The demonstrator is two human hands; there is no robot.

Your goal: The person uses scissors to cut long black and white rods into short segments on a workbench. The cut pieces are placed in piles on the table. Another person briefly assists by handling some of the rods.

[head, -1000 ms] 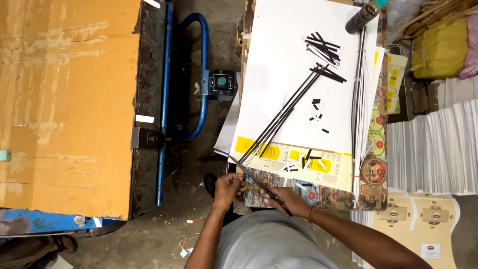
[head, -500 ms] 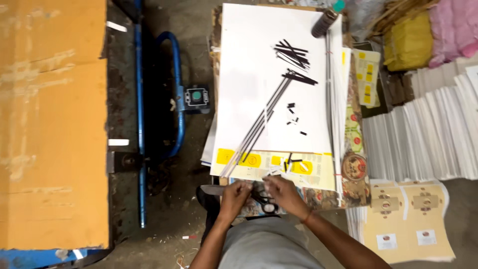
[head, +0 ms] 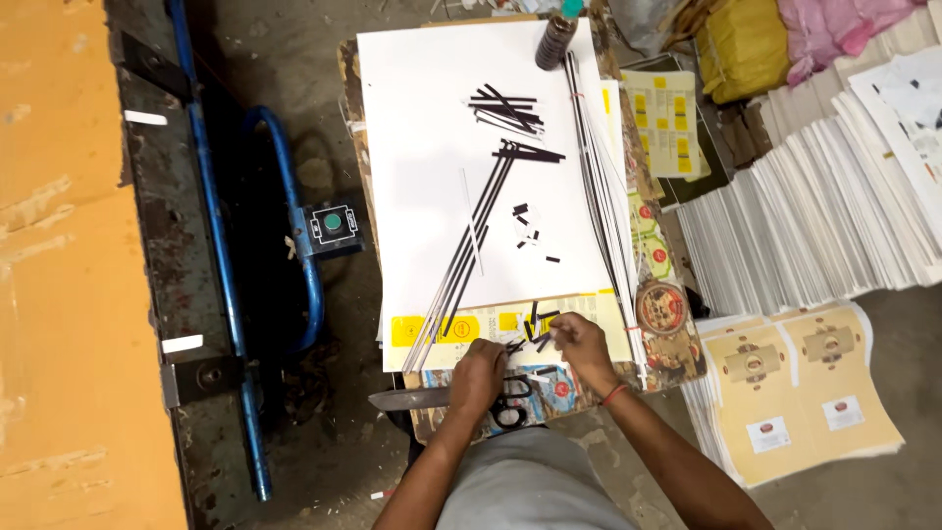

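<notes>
On the cluttered tabletop (head: 392,128), near edge, the right hand (head: 581,344) is pinching a short black strip (head: 543,341) with narrow fingers, its long axis pointing left toward the left hand (head: 481,373), which is lying curled beside the scissors (head: 461,399).

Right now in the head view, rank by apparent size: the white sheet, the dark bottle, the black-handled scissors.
1. Large white paper sheet
2. Black-handled scissors, blades included
3. Dark bottle with teal cap, though partly cut off at the frame edge, so unsure.
</notes>
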